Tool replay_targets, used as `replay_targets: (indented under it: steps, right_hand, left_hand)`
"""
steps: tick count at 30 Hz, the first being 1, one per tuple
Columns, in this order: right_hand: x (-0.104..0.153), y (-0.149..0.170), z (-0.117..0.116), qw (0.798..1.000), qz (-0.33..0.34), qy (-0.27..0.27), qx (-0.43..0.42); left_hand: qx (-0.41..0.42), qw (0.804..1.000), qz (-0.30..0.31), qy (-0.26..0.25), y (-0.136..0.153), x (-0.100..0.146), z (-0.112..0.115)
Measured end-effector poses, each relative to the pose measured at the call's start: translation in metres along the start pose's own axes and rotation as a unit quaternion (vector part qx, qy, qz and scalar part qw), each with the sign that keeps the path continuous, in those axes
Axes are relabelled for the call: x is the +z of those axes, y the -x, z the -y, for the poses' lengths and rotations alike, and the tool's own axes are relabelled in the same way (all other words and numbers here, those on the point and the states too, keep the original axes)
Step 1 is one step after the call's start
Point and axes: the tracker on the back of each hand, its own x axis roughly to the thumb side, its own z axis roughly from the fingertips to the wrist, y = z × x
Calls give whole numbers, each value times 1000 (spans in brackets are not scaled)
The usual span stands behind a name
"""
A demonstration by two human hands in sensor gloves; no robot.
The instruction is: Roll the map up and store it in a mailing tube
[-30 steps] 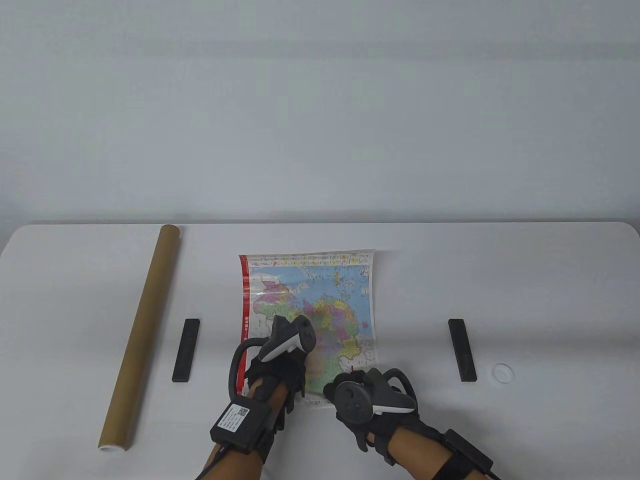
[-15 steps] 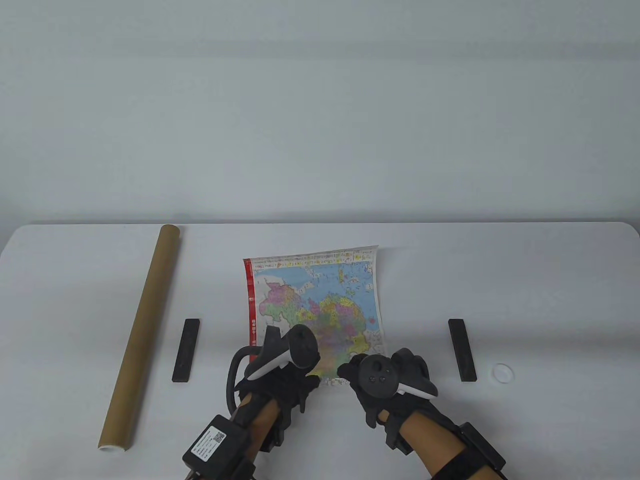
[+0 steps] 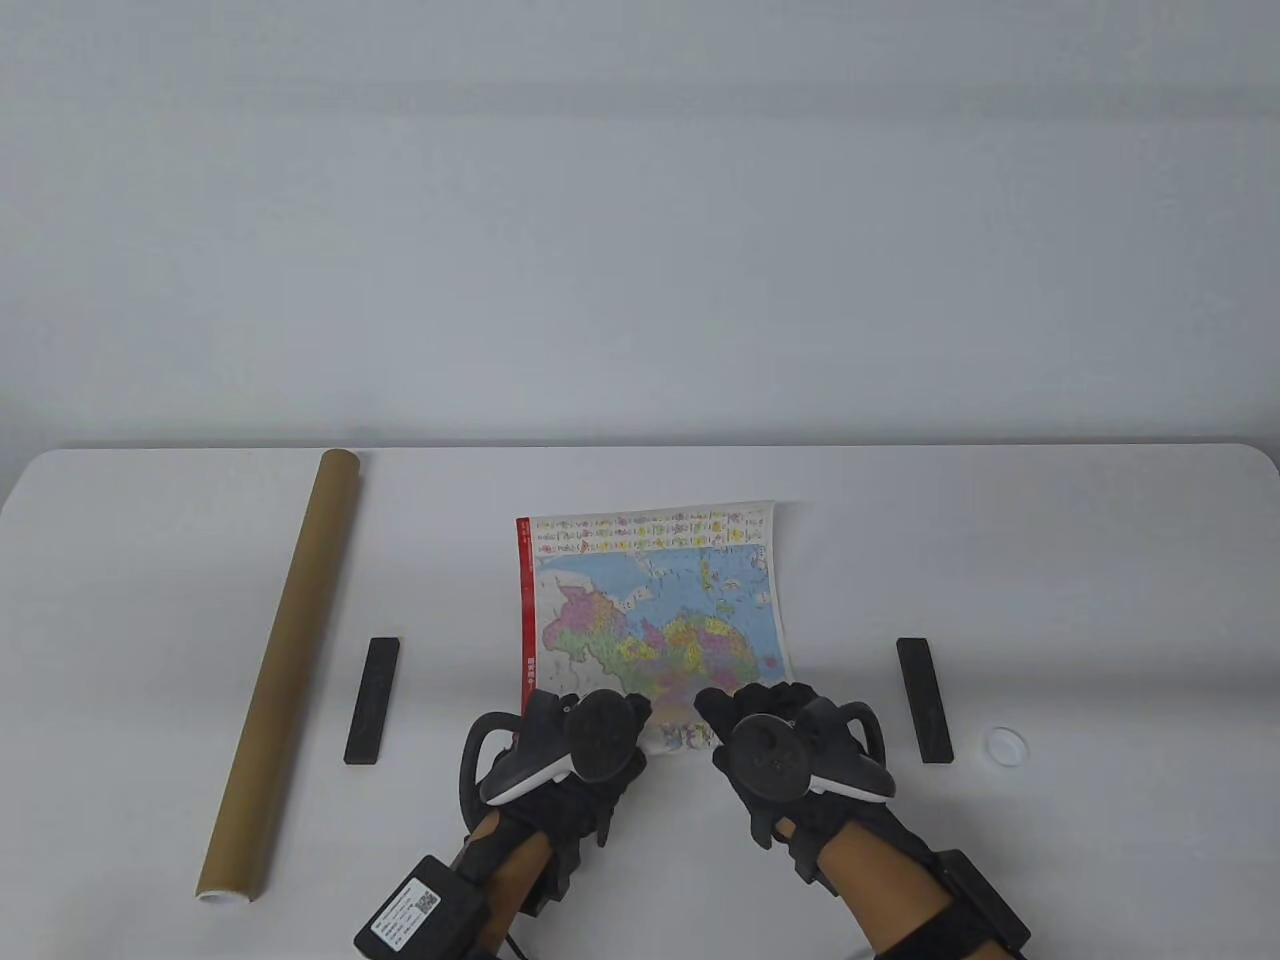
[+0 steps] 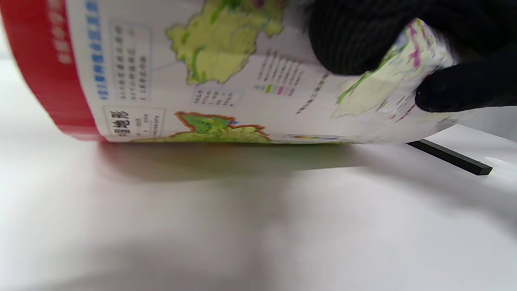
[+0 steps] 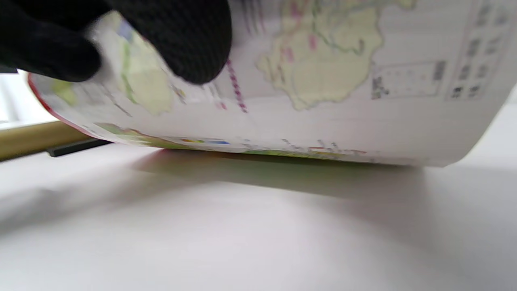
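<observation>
A colourful map [image 3: 655,615] with a red left border lies on the white table, its near edge curled up into a roll. My left hand [image 3: 585,745] grips the roll's left part. My right hand [image 3: 770,735] grips its right part. In the left wrist view the curled map [image 4: 210,81] stands off the table with gloved fingers [image 4: 355,36] on it. The right wrist view shows the same curl [image 5: 343,89] under my fingers [image 5: 190,40]. The brown mailing tube [image 3: 285,670] lies at the table's left, its open end towards me.
Two black bars lie on the table: one [image 3: 372,700] between tube and map, one [image 3: 923,699] to the right of the map. A small white round cap [image 3: 1005,745] lies beyond the right bar.
The map has slid to the right and a little nearer, and its near edge has curled up. My right hand moved forward onto the roll; my left hand shifted right.
</observation>
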Motion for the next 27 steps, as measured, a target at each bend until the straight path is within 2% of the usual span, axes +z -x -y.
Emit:
replay_targets:
  steps: [2, 5, 7, 9, 13, 16, 17, 19, 22, 24, 27]
  right_hand:
    - [-1, -1, 1, 1000, -8, 5, 27]
    - [-1, -2, 5, 1000, -4, 1, 9]
    - [0, -3, 7, 1000, 2, -7, 11]
    - [-1, -4, 7, 1000, 8, -20, 16]
    - [-3, -3, 2, 999, 12, -51, -8]
    - [-5, 5, -1, 997, -2, -64, -38]
    - [-5, 9, -2, 996, -10, -64, -60]
    - [-5, 15, -2, 992, -15, -71, -100]
    - [-4, 16, 1, 992, -14, -55, -110]
    - [-2, 12, 6, 995, -2, -23, -96]
    - [3, 3, 13, 999, 17, 18, -39]
  left_hand:
    - [-26, 1000, -4, -16, -5, 0, 1]
    - [-41, 998, -1, -46, -8, 1, -1]
    - [-27, 1000, -4, -11, -8, 0, -1]
    - [-39, 999, -6, -24, -9, 1, -1]
    - [-79, 997, -11, -9, -16, 2, 0]
    - [-129, 990, -22, -45, -25, 9, -4]
    - [-136, 988, -18, -70, -28, 13, -6]
    - [-133, 988, -9, -82, -30, 14, -6]
    - [-114, 991, -18, -72, -26, 11, -4]
    - [-101, 992, -30, -63, -20, 8, -3]
    - [-56, 997, -45, -40, -11, 5, -2]
